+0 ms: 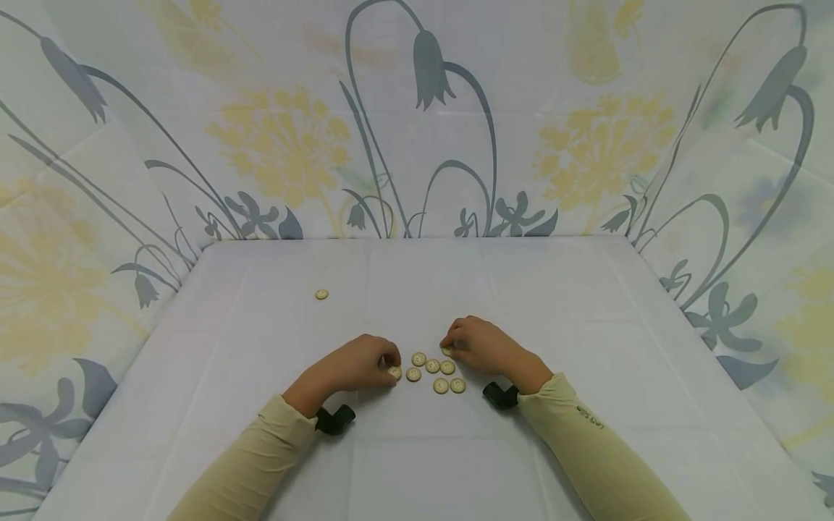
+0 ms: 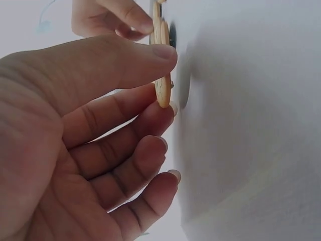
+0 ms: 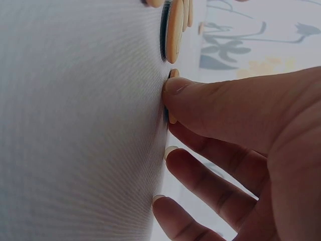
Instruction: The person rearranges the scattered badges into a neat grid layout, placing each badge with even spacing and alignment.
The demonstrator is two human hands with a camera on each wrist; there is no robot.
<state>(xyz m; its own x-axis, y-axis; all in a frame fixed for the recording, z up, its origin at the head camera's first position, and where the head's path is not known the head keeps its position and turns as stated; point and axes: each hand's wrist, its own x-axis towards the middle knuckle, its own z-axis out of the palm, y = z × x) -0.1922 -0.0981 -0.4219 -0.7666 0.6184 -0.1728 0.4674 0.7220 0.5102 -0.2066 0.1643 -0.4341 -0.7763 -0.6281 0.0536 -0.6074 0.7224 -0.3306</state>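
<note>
Cream, round, dark-holed buttons (image 1: 433,366) lie scattered, the left hand (image 1: 357,363) and right hand (image 1: 487,347) each pinching one.

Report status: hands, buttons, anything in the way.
Left fingers pinching one button; right fingers pinching another button. Six loose buttons between them; lone button farther back, left. Nothing visibly in the way.

Dim, diffuse light casts soft shadows on the white cloth (image 1: 449,470), the wrist views' backgrounds hazily blurred.
</note>
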